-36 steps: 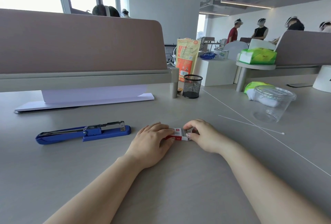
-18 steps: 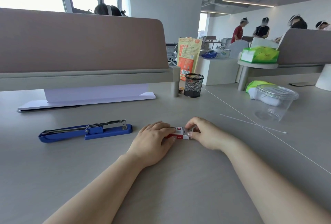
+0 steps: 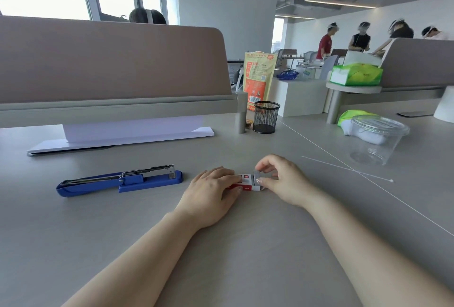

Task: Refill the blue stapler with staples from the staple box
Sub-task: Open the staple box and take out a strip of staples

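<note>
The blue stapler [image 3: 118, 181] lies flat on the grey desk to the left, its metal magazine swung open on top. To its right sits the small red and white staple box [image 3: 247, 181]. My left hand [image 3: 208, 196] presses down on the box's left end and covers part of it. My right hand [image 3: 282, 179] is at the box's right end, thumb and forefinger pinched on a silvery strip of staples [image 3: 260, 174] raised just above the box's open end.
A stack of white paper [image 3: 122, 137] lies under the desk divider [image 3: 110, 66]. A black mesh pen cup [image 3: 266, 117] and an orange pouch [image 3: 258, 78] stand behind. A clear plastic tub [image 3: 375, 139] and a thin white stick [image 3: 344, 168] lie right. People stand far back.
My right hand has lifted from the box's right end, drawing a strip of staples up out of it. My left hand stays on the box.
</note>
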Demonstrator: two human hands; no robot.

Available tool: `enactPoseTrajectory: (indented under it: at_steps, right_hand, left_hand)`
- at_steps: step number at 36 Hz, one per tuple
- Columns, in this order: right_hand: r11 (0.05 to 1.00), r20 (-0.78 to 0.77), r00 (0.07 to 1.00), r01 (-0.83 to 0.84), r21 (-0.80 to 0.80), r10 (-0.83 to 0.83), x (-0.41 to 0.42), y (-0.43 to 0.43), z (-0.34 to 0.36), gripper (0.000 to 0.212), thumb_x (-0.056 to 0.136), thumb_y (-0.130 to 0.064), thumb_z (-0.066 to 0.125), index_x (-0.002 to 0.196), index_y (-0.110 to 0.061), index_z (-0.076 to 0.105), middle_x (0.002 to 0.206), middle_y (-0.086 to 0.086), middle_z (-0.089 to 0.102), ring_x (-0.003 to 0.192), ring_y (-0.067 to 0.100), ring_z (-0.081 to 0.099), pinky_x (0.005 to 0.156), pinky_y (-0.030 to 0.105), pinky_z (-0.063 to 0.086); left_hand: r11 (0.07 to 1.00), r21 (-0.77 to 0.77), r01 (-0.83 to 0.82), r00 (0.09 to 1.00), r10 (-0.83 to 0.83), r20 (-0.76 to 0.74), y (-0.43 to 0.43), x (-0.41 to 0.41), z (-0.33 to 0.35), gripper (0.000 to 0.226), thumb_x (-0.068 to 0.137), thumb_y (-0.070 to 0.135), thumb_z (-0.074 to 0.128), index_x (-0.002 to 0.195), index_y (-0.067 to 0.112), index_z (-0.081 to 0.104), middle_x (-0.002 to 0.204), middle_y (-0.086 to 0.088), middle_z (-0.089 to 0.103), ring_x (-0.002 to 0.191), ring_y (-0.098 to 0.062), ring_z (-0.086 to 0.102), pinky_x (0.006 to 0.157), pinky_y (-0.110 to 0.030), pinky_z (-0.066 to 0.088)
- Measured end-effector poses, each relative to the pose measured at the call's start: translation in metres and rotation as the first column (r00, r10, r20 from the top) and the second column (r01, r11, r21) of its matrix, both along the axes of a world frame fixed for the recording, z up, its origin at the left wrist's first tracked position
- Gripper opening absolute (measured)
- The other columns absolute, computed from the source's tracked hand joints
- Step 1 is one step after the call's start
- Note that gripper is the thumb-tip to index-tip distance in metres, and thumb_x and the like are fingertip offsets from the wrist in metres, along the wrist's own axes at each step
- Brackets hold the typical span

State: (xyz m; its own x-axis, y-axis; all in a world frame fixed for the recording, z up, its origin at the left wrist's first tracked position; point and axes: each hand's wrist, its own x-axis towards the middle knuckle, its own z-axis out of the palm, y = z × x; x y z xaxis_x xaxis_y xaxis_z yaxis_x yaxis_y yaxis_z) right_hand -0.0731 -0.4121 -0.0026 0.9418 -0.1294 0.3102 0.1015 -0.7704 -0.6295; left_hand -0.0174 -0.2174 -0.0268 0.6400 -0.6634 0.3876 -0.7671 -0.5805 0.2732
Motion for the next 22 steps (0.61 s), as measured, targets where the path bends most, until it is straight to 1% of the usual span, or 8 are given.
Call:
enactPoseTrajectory:
  at_steps: [3, 6, 8, 11, 14, 17, 20, 22]
  right_hand:
    - [0.995, 0.059, 0.998, 0.016, 0.098, -0.022, -0.001, 0.001, 0.0, 0.022, 0.079, -0.01, 0.064, 0.077, -0.031, 0.057, 0.086, -0.009, 0.062, 0.082, 0.008, 0.058, 0.077, 0.024, 0.046]
    - [0.978, 0.114, 0.993, 0.003, 0.209, -0.028, -0.002, 0.006, 0.001, 0.028, 0.082, -0.001, 0.057, 0.074, -0.028, 0.058, 0.078, -0.007, 0.063, 0.068, 0.003, 0.056, 0.065, 0.01, 0.044]
    - [0.962, 0.139, 0.99, -0.012, 0.273, -0.027, -0.003, 0.009, 0.001, 0.031, 0.083, 0.003, 0.055, 0.073, -0.026, 0.058, 0.078, -0.006, 0.062, 0.069, 0.005, 0.055, 0.064, 0.006, 0.043]
    - [0.94, 0.13, 0.991, -0.032, 0.339, -0.013, -0.003, 0.012, 0.0, 0.031, 0.083, 0.004, 0.054, 0.074, -0.026, 0.058, 0.079, -0.004, 0.062, 0.074, 0.012, 0.055, 0.065, 0.008, 0.043]
    - [0.94, 0.101, 0.995, -0.037, 0.34, 0.003, -0.005, 0.012, -0.001, 0.031, 0.082, 0.004, 0.052, 0.075, -0.025, 0.058, 0.08, -0.005, 0.061, 0.075, 0.011, 0.055, 0.064, 0.008, 0.043]
    - [0.944, 0.087, 0.996, -0.039, 0.329, 0.011, -0.007, 0.012, -0.001, 0.027, 0.08, 0.002, 0.052, 0.074, -0.023, 0.059, 0.077, -0.006, 0.061, 0.071, 0.009, 0.054, 0.062, 0.011, 0.044]
    - [0.955, 0.081, 0.996, -0.048, 0.293, 0.026, -0.009, 0.013, -0.002, 0.021, 0.077, -0.003, 0.061, 0.074, -0.023, 0.06, 0.076, -0.007, 0.062, 0.066, 0.001, 0.055, 0.065, 0.011, 0.044]
    - [0.967, 0.088, 0.996, -0.041, 0.253, 0.019, -0.009, 0.013, -0.003, 0.021, 0.076, -0.005, 0.065, 0.073, -0.026, 0.06, 0.076, -0.009, 0.062, 0.065, -0.004, 0.055, 0.067, 0.011, 0.044]
  left_hand:
    - [1.0, -0.003, 0.0, 1.0, 0.0, -0.001, 0.0, 0.0, 0.0, 0.036, 0.091, 0.043, 0.043, 0.124, 0.033, 0.053, 0.134, 0.009, 0.052, 0.128, -0.013, 0.041, 0.105, -0.03, 0.03]
    - [1.0, 0.012, 0.001, 1.0, -0.001, -0.004, 0.0, 0.001, 0.0, 0.037, 0.092, 0.043, 0.042, 0.125, 0.033, 0.052, 0.135, 0.009, 0.051, 0.129, -0.012, 0.04, 0.105, -0.028, 0.028]
    - [1.0, 0.015, 0.006, 1.0, -0.006, -0.002, 0.0, 0.001, 0.0, 0.038, 0.091, 0.045, 0.041, 0.126, 0.034, 0.051, 0.136, 0.009, 0.051, 0.13, -0.013, 0.039, 0.106, -0.029, 0.028]
    - [1.0, 0.022, 0.011, 1.0, -0.01, -0.008, 0.001, 0.002, 0.0, 0.038, 0.091, 0.045, 0.041, 0.126, 0.034, 0.05, 0.137, 0.01, 0.05, 0.131, -0.013, 0.038, 0.107, -0.03, 0.028]
    - [0.999, 0.029, 0.013, 1.0, -0.013, -0.018, 0.001, 0.003, -0.001, 0.04, 0.09, 0.046, 0.04, 0.128, 0.034, 0.049, 0.138, 0.01, 0.049, 0.132, -0.013, 0.037, 0.109, -0.031, 0.027]
    - [1.0, 0.022, 0.016, 0.999, -0.015, -0.03, 0.002, 0.002, -0.001, 0.047, 0.086, 0.051, 0.035, 0.127, 0.034, 0.05, 0.137, 0.009, 0.05, 0.131, -0.013, 0.038, 0.109, -0.032, 0.029]
    - [1.0, 0.018, 0.019, 0.999, -0.018, -0.03, 0.002, 0.002, -0.001, 0.048, 0.085, 0.052, 0.034, 0.126, 0.033, 0.05, 0.136, 0.009, 0.05, 0.13, -0.013, 0.04, 0.109, -0.033, 0.03]
    - [1.0, 0.016, 0.022, 0.999, -0.022, -0.032, 0.002, 0.003, -0.001, 0.048, 0.085, 0.051, 0.035, 0.126, 0.033, 0.05, 0.136, 0.009, 0.05, 0.129, -0.013, 0.041, 0.108, -0.032, 0.03]
